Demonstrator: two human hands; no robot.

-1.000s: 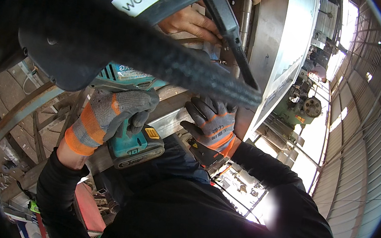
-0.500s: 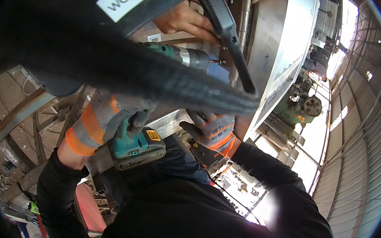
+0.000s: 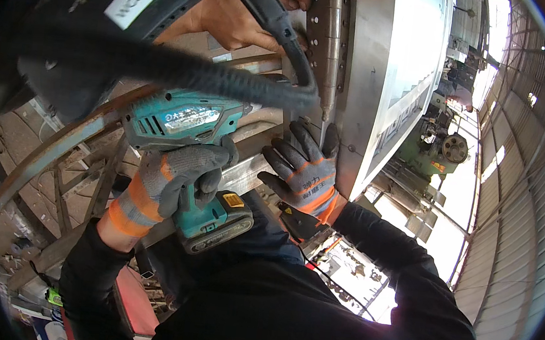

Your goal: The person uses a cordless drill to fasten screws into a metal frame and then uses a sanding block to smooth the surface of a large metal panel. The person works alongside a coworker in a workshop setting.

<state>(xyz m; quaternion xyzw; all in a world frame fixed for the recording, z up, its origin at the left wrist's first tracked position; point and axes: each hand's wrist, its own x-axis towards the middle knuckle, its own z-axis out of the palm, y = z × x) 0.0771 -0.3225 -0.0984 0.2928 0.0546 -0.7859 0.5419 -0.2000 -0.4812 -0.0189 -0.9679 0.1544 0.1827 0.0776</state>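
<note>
Drill, teal: one, in my left hand (image 3: 187,171), fingers wrapped round the grip; drill body (image 3: 189,119) just above my knuckles, battery (image 3: 218,224) below. Long axis runs left to right, nose toward the hinge rod; front end partly lost behind a black strap (image 3: 248,86).

Hinge rod, steel: one (image 3: 331,51), right of the drill, long axis nearly crosswise to it. Holed strip (image 3: 315,30) along its left side; metal panel (image 3: 369,55) on its right.

My right hand (image 3: 308,177): spread, nearer the rod's lower end; pressure, cannot tell.

Co-worker's bare hand (image 3: 231,22): near the strip.
</note>
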